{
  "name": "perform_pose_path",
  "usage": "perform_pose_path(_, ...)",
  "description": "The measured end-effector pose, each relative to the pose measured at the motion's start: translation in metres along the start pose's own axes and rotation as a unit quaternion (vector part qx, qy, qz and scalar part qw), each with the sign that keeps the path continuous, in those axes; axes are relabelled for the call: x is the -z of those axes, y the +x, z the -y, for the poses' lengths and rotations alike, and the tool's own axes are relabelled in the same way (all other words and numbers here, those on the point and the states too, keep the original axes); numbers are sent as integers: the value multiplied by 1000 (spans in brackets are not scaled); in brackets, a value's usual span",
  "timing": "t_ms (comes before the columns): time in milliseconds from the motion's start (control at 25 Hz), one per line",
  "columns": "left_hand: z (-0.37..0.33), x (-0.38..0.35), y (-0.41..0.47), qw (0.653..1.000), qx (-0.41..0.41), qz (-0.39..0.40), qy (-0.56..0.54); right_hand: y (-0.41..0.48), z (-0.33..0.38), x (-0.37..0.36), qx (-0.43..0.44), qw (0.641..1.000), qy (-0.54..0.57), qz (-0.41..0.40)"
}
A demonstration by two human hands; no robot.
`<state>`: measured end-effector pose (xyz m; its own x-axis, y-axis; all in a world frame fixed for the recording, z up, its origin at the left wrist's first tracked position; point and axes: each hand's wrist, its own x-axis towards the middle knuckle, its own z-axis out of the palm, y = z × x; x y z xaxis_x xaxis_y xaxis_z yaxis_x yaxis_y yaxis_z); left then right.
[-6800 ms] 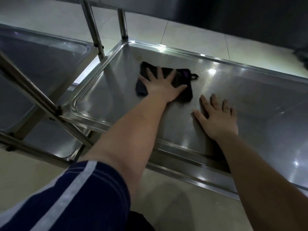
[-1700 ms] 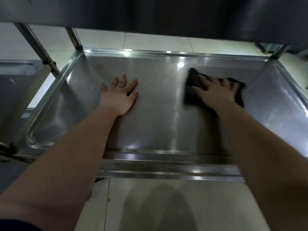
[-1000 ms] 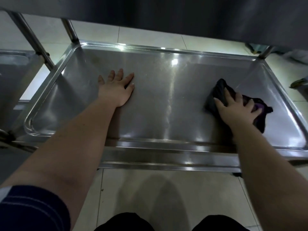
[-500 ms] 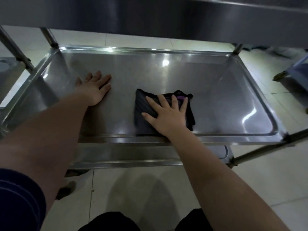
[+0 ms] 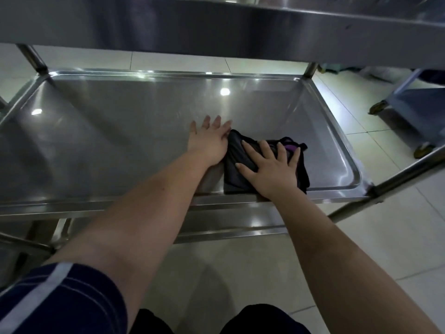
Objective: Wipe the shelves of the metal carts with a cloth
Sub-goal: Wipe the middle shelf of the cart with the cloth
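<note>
Leans in over dark-clad knees (image 5: 265, 319), a navy striped sleeve (image 5: 60, 297) nearest the lens. Reaches both bare arms across the tiled floor (image 5: 240, 268) to a steel cart. Presses the right hand (image 5: 272, 169), fingers straight and spread, flat on top of a folded dark cloth (image 5: 234, 183). Lays the left hand (image 5: 209, 143) open and flat immediately left of the cloth, touching its far-left corner. Has the cloth on the middle shelf (image 5: 108, 141), just beyond the front rim (image 5: 96, 206), long axis roughly left to right. Faces a broad bare stretch of steel left of the cloth, so probably sweeps that way next, or passes the cloth to the left hand. Works beneath an upper shelf (image 5: 192, 25) above and beyond the cloth, with another cart (image 5: 419, 102) far to the cloth's right.
</note>
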<state>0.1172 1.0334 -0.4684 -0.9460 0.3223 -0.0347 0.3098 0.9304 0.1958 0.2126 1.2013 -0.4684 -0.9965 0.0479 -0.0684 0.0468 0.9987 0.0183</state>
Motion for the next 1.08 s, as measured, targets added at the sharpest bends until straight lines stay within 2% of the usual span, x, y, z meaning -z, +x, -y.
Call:
perform_pose_path(80, 4, -5, 5, 1000, 6, -4, 16, 0, -41, -2, 2, 1000, -14, -16)
perform_pose_path(200, 7, -11, 6, 999, 2, -12, 33, -4, -135, 6, -115, 993, -1, 25)
perform_pose_path(280, 2, -11, 6, 999, 12, -11, 36, -6, -145, 10, -188, 981, 10, 40)
perform_pose_path(320, -1, -10, 5, 999, 17, -7, 35, -5, -124, 7, -183, 982, 17, 36)
perform_pose_path(480, 11, 1, 8, 999, 3, 21, 40, -21, 12, -9, 42, 998, 36, 11)
perform_pose_path(560, 30, 10, 13, 999, 18, 21, 41, -24, 18, -2, 87, 995, 37, 18)
perform_pose_path(640, 54, 14, 16, 997, 60, 5, 47, -11, -25, -1, 49, 998, 25, -13)
perform_pose_path(760, 67, 11, 17, 995, 83, 4, 50, 3, -108, 1, -107, 994, 35, 9)
perform_pose_path(840, 61, 7, 19, 996, 75, -4, 50, 15, -121, 4, -208, 976, 55, 18)
perform_pose_path(880, 58, 7, 20, 996, 77, -4, 43, 26, -105, 7, -228, 972, 60, 20)
perform_pose_path(960, 58, 7, 19, 996, 85, -3, 36, 50, -40, 9, -159, 985, 72, 15)
perform_pose_path(1080, 67, 8, 15, 995, 89, -8, 33, 62, 50, 2, 53, 997, 51, 8)
